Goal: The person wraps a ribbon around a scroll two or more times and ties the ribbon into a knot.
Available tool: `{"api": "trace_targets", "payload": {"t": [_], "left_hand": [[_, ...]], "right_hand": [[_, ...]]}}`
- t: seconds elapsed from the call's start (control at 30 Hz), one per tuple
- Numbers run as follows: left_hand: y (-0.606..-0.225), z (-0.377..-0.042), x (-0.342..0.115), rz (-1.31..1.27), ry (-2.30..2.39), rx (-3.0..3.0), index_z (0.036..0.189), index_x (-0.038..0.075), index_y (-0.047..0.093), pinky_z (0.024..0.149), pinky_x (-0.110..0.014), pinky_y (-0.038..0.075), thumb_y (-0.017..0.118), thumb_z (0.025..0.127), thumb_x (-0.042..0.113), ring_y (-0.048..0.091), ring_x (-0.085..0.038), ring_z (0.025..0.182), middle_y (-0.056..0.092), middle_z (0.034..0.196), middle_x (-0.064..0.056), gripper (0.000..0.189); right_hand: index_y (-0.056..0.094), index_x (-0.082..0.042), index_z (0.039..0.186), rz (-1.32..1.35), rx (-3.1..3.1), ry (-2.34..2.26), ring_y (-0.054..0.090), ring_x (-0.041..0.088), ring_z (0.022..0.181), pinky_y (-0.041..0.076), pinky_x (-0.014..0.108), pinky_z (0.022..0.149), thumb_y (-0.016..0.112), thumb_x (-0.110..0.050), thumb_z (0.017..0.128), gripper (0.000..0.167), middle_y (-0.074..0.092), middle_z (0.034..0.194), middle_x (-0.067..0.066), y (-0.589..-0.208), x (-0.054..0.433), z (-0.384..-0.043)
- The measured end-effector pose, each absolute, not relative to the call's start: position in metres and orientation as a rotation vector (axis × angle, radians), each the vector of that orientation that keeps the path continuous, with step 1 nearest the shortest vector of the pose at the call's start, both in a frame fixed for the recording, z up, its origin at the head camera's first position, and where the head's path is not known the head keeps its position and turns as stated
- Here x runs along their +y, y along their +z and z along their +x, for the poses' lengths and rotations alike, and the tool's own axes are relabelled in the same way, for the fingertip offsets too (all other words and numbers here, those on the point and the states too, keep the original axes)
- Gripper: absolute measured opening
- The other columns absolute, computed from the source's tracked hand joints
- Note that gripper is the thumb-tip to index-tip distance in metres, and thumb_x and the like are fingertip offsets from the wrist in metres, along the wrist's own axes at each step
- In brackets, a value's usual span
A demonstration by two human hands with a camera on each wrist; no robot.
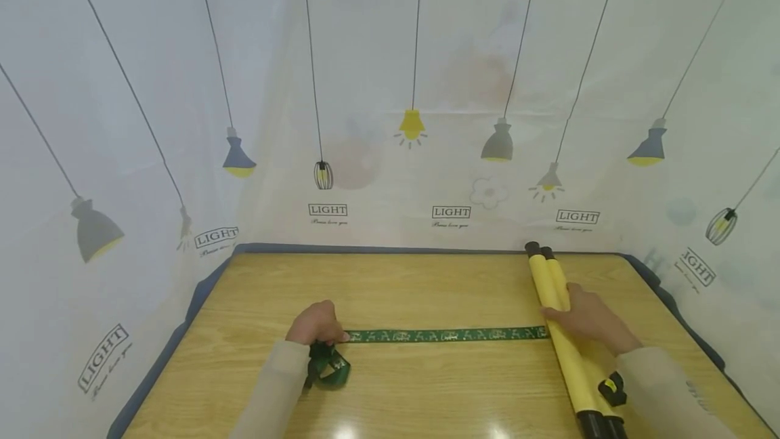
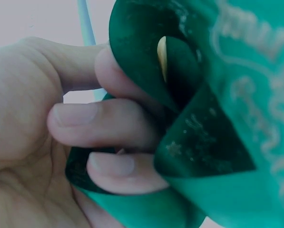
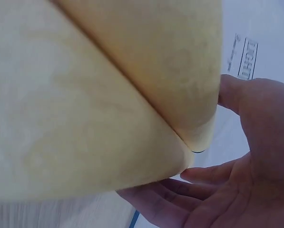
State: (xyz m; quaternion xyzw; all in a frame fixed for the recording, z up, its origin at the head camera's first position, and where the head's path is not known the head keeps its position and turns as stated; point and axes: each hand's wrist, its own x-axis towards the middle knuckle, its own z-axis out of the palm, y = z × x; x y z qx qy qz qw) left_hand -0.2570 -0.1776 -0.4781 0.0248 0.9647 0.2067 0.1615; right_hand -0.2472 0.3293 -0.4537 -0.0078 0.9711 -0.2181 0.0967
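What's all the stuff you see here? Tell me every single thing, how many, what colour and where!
Ribbon: one, green with pale print, from the left hand across to the tubes, with loops bunched below that hand
Tubes: two, yellow with black ends, side by side at the right
Small thing: one, black and yellow, by the right sleeve; too small to name
Table: one, light wood brown, under the work
Edging: dark blue, along the table's back and sides
Wall sheet: white, around the table, printed with lamps and "LIGHT" signs
Sleeves: two, pale, one on each arm
Left hand: one, bare, pinching the ribbon
Right hand: one, bare, gripping the tubes
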Motion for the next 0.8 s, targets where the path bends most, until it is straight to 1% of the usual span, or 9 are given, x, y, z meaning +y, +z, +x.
{"api": "trace_targets", "payload": {"t": [0.13,0.37,0.47,0.53,0.7,0.8], "left_hand": [[-0.479,-0.258,-0.177,0.066,0.587,2.759,0.059,0.006,0.064,0.059,-0.029,0.044,0.082,0.088,0.022,0.05,-0.016,0.054,0.054,0.052,-0.001,0.038],[-0.481,-0.26,-0.179,0.072,0.591,2.751,0.057,0.006,0.064,0.059,-0.029,0.043,0.082,0.088,0.021,0.049,-0.016,0.053,0.053,0.051,0.0,0.039],[-0.481,-0.259,-0.18,0.081,0.588,2.755,0.058,0.007,0.064,0.06,-0.03,0.044,0.082,0.088,0.021,0.051,-0.017,0.054,0.054,0.052,-0.001,0.038],[-0.481,-0.259,-0.18,0.087,0.591,2.755,0.057,0.007,0.063,0.06,-0.03,0.044,0.082,0.088,0.021,0.051,-0.017,0.054,0.053,0.052,-0.001,0.039],[-0.481,-0.26,-0.18,0.098,0.592,2.748,0.057,0.007,0.063,0.06,-0.031,0.045,0.081,0.089,0.022,0.051,-0.017,0.054,0.053,0.052,0.0,0.039],[-0.481,-0.26,-0.18,0.101,0.59,2.745,0.06,0.006,0.066,0.062,-0.032,0.047,0.081,0.089,0.022,0.053,-0.018,0.056,0.056,0.054,-0.001,0.036]], "right_hand": [[0.019,0.027,0.146,-0.052,2.88,-0.683,0.062,0.034,0.095,0.055,0.048,0.083,0.064,-0.054,0.096,0.106,0.053,0.128,0.043,-0.455,0.306,-0.247],[0.025,0.023,0.147,-0.103,2.877,-0.753,0.064,0.027,0.087,0.056,0.04,0.073,0.069,-0.048,0.093,0.099,0.063,0.114,0.03,-0.449,0.261,-0.245],[0.024,0.022,0.148,-0.108,2.873,-0.769,0.064,0.025,0.084,0.056,0.038,0.069,0.07,-0.047,0.092,0.099,0.064,0.111,0.028,-0.446,0.24,-0.246],[0.024,0.022,0.148,-0.116,2.877,-0.773,0.064,0.024,0.084,0.057,0.039,0.069,0.07,-0.047,0.092,0.1,0.064,0.113,0.029,-0.445,0.226,-0.247],[0.026,0.022,0.148,-0.153,2.877,-0.776,0.065,0.024,0.087,0.058,0.041,0.076,0.072,-0.047,0.091,0.101,0.065,0.115,0.028,-0.445,0.195,-0.248],[0.027,0.021,0.149,-0.175,2.868,-0.785,0.065,0.023,0.085,0.058,0.04,0.074,0.074,-0.045,0.09,0.1,0.066,0.113,0.027,-0.445,0.178,-0.247]]}}
